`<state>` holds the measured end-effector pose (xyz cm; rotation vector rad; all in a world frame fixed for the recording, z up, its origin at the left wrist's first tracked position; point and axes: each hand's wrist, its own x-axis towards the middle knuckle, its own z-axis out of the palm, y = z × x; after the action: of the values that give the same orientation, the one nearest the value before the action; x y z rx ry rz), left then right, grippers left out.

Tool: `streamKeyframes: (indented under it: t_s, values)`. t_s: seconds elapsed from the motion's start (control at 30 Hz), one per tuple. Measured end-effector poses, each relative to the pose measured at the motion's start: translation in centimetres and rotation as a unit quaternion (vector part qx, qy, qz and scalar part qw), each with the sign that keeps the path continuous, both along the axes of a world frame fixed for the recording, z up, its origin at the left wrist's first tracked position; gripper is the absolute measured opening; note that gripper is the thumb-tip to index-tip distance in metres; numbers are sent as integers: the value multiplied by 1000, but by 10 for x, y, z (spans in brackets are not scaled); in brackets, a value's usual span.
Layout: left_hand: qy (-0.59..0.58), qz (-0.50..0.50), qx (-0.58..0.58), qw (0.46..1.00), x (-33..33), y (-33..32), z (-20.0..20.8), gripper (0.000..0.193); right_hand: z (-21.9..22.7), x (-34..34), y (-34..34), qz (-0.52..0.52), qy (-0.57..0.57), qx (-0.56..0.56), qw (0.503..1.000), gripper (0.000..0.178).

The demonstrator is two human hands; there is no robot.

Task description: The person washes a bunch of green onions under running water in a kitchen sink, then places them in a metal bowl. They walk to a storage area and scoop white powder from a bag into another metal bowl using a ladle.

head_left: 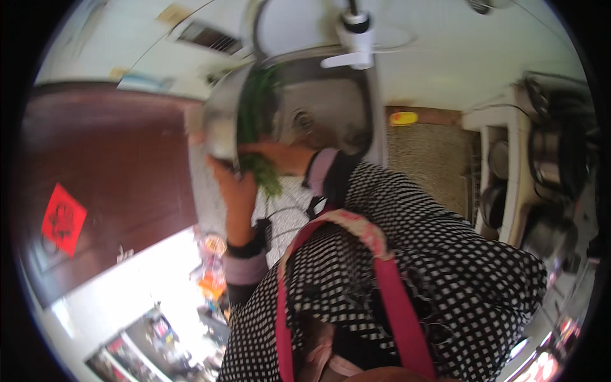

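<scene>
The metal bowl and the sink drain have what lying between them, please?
In the head view, leafy greens lie between the metal bowl and sink drain, then bare sink floor.

Yellow object [403,118] on brown ledge [439,116] beside sink [334,99]

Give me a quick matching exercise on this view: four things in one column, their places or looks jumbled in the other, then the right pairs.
Things
1. Leafy greens
2. Tap
3. Red paper diamond
4. Small yellow object

Places or looks
A. On the dark reddish-brown panel at the left
B. At the right hand
C. Just right of the sink
D. White, with a lever pointing left

Pairs: 1-B, 2-D, 3-A, 4-C
</scene>
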<state>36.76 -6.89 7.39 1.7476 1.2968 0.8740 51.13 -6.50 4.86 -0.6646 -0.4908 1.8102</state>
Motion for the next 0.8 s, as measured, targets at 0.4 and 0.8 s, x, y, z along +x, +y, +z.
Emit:
streamKeyframes:
  t_s: [0.4, 0.8]
  values:
    - [-335, 131, -340, 869, 61, -62, -18, 47, 67, 87, -43, -14, -438, -53, 897, 90]
    - [-557, 201, -461, 661, -15, -102, -19, 52, 128, 19, 11, 270, -653, 113, 699, 57]
